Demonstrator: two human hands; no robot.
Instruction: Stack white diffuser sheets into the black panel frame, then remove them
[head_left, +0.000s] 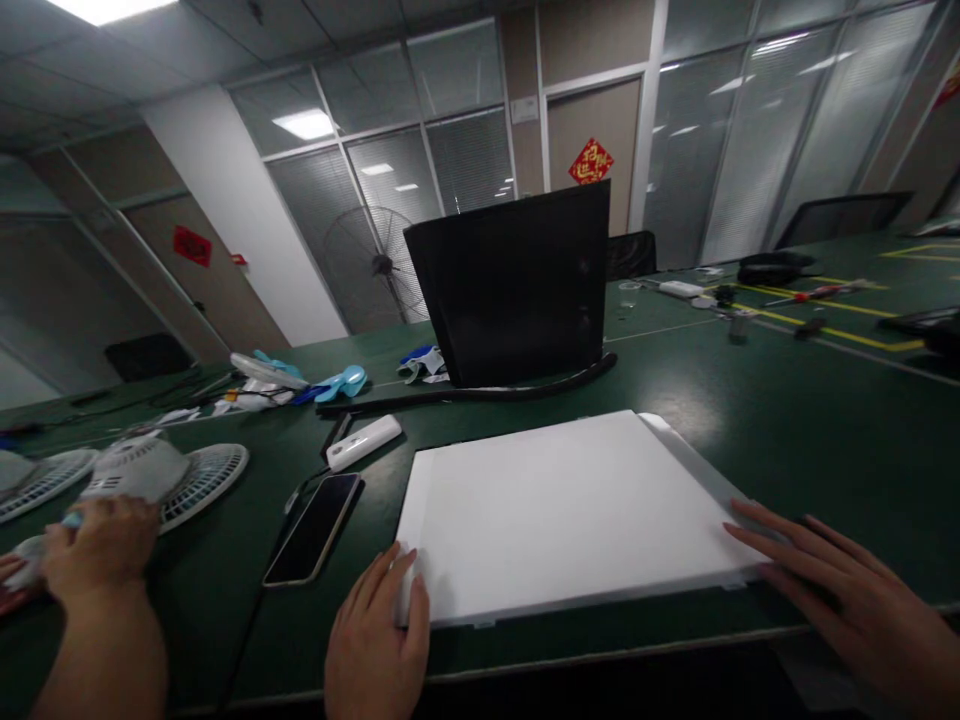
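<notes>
A flat white rectangular panel or shallow box (555, 510) lies on the green table directly in front of me. I cannot make out its exact kind. At its near left corner rests my left hand (379, 630), fingers extended, fingertips touching the edge. My right hand (840, 585) is at the right side, its fingers stretched out and apart, with the tips on the near right corner. Neither hand is wrapped round the panel. To the left of it lie a dark-screened phone (315, 530) and a slim white device (364, 443).
A co-worker's hand (105, 540) is at the left beside white fan-like parts (206, 480). Behind the panel stand a large black board or screen (517, 285) and a black strip (480, 394). Light blue pieces (341, 385) lie back left. Tools (825, 291) lie at right.
</notes>
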